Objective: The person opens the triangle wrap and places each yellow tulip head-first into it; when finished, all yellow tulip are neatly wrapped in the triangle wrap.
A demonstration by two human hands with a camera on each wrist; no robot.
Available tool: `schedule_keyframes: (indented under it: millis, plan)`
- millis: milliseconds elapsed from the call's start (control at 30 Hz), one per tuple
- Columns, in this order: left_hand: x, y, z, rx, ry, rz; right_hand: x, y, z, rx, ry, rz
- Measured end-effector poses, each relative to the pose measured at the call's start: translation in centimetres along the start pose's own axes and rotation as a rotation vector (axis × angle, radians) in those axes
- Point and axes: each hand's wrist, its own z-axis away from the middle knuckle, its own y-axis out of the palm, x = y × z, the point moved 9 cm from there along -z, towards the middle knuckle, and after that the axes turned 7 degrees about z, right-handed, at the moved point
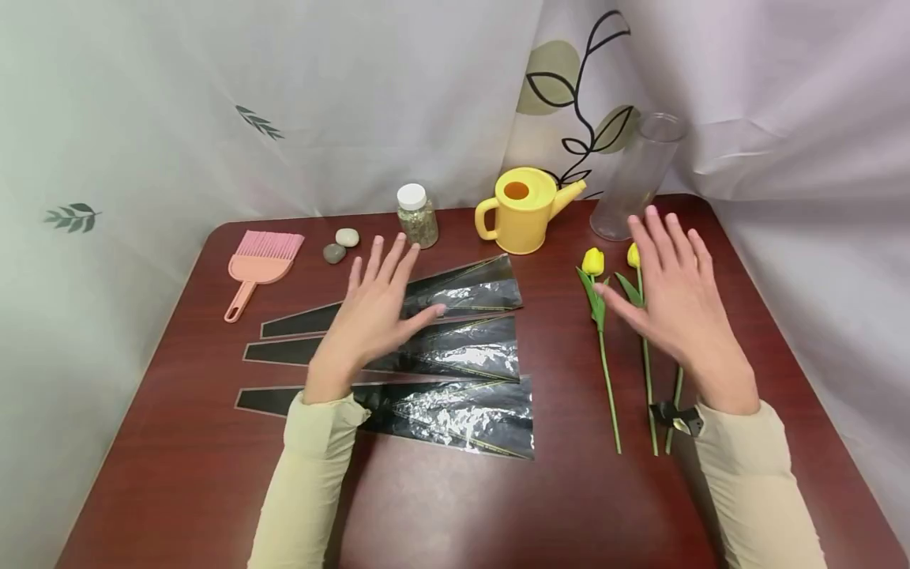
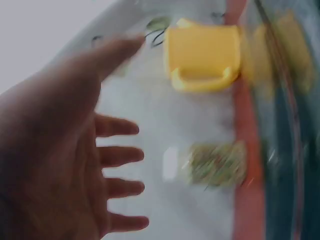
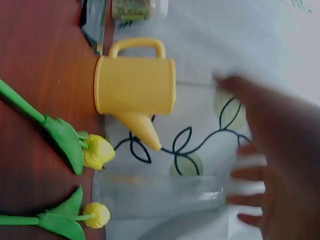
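My left hand (image 1: 373,312), fingers straight and spread, hovers over three dark, shiny tapered plastic sleeves (image 1: 462,348) laid side by side. Nothing is in its grasp. The right hand (image 1: 675,304) is likewise spread and holds nothing, raised over artificial yellow tulips with green stems. One tulip (image 1: 593,262) lies left of that hand; a second tulip (image 1: 634,254) is partly covered by it, and a third stem (image 1: 675,395) runs beneath, its flower hidden. In the right wrist view, two yellow tulip heads (image 3: 98,151) point toward the curtain.
Along the back stand a white-capped jar (image 1: 418,217) of greenish bits, a yellow watering can (image 1: 524,213) and a clear glass vase (image 1: 633,182). Two stones (image 1: 347,237) and a pink brush or dustpan-shaped tool (image 1: 259,265) lie back left. A patterned white curtain (image 1: 355,95) surrounds the brown table (image 1: 441,506).
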Motion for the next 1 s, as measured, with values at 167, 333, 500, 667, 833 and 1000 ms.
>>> schedule_keyframes:
  millis: [167,333,500,667,833,1000]
  plan:
    - [-1.2,3.2,-4.0,0.016,0.012,-0.024,-0.6,0.2,2.6,-0.105,0.158,-0.102]
    - [-1.5,6.6,-6.7,0.056,-0.030,-0.004,-0.4,4.6,4.7,0.105,0.264,-0.189]
    - [-1.4,8.5,-7.7,0.049,-0.052,0.019,-0.6,7.2,5.8,0.291,0.334,-0.242]
    - [-1.3,8.5,-7.6,-0.016,-0.056,0.037,-0.8,7.9,5.8,0.310,0.365,-0.267]
    - [-1.5,7.8,-7.5,-0.088,-0.033,0.038,-1.4,9.0,5.9,0.370,0.444,-0.393]
    - [-1.6,7.0,-7.5,-0.120,-0.007,0.053,-2.1,10.0,6.4,0.449,0.568,-0.617]
